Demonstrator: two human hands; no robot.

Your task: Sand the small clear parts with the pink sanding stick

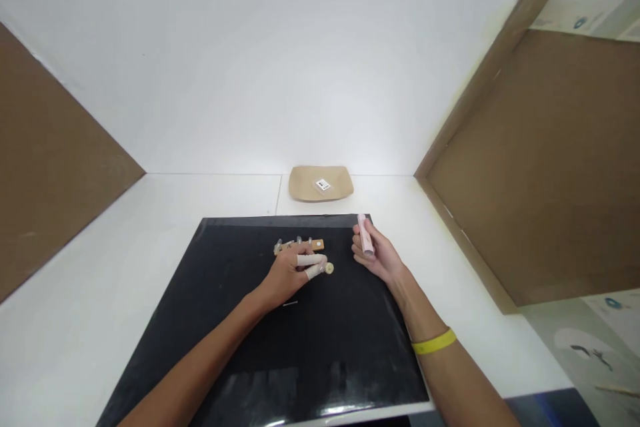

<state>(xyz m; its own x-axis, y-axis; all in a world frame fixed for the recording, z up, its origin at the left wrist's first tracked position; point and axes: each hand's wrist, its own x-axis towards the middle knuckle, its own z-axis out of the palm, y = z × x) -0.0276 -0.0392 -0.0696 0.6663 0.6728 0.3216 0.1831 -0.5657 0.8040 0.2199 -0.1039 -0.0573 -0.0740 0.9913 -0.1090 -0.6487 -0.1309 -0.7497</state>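
Between the thumb and index finger of my left hand, both wearing white finger covers, a small round cream-coloured piece is pinched. Just beyond that hand lies a narrow wooden strip carrying several shiny, nail-shaped grey pieces; the hand hides part of it. My right hand wraps round a slim pale pink stick-shaped device, tilted upright, its exact kind unclear. A thin silvery pin-like piece rests on the mat below my left wrist.
A black mat covers the middle of the white table. Behind it stands a shallow brown paper tray with a small labelled packet inside. Brown panels flank both sides, and a white wall rises at the back.
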